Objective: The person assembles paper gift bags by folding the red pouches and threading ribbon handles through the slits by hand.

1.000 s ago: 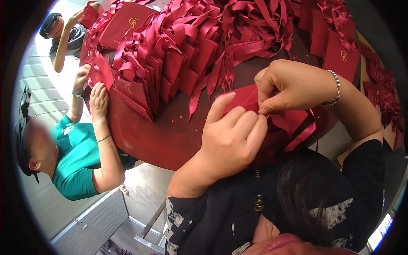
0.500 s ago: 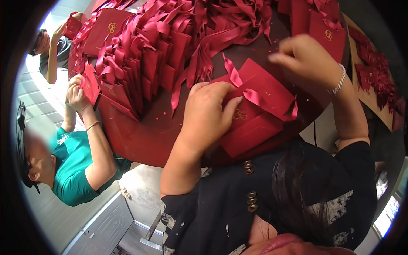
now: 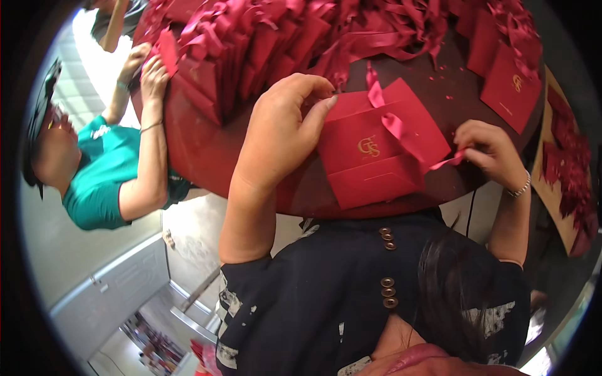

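Right hand had come down right of the red folder, pinching its ribbon; left hand stood half-curled at folder's upper-left corner, grip obscured.

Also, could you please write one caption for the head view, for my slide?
Left hand at the edge of a red paper bag, right hand pinching a pink ribbon.

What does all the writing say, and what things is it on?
I won't copy out printed letters, but here's where they are:
Middle red packet: curly gold letters.
Upper-right red packet: similar gold letters, plus a line too small to read.
Green shirt: white print, too small and blurred to read.
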### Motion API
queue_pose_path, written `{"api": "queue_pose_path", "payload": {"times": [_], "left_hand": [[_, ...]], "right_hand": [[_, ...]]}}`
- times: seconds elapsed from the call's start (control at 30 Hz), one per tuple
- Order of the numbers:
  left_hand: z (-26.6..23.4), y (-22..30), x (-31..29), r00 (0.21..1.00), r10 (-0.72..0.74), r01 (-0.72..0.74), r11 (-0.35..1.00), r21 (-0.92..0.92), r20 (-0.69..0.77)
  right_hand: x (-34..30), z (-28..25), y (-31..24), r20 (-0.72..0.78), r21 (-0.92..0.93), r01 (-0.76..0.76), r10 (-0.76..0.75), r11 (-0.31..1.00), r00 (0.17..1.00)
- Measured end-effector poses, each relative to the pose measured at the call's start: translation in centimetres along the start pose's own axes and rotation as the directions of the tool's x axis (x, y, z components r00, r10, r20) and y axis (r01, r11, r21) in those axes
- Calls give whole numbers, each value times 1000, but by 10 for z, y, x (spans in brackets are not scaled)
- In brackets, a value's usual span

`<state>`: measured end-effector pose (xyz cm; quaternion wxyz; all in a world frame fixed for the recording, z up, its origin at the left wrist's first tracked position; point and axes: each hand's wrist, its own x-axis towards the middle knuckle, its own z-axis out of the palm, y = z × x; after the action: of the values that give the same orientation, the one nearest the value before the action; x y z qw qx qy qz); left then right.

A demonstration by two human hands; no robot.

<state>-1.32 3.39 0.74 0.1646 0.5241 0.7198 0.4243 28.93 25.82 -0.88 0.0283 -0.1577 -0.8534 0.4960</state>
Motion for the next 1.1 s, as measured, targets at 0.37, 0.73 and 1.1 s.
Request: {"api": "queue_pose_path", "payload": {"times": [0.37, 0.73, 1.1], "left_hand": [[1, -13, -53, 995, -68, 71, 996, -50, 67], [17, -15, -62, 989, -42, 52, 997, -62, 142], [8, -24, -59, 883, -300, 431, 825, -367, 361]], "right_hand": [[17, -31, 12, -194, 772, 331, -296, 543, 935], [77, 52, -83, 44, 144, 369, -379, 918, 925], [85, 98, -69, 22, 99, 40, -42, 994, 999]]}}
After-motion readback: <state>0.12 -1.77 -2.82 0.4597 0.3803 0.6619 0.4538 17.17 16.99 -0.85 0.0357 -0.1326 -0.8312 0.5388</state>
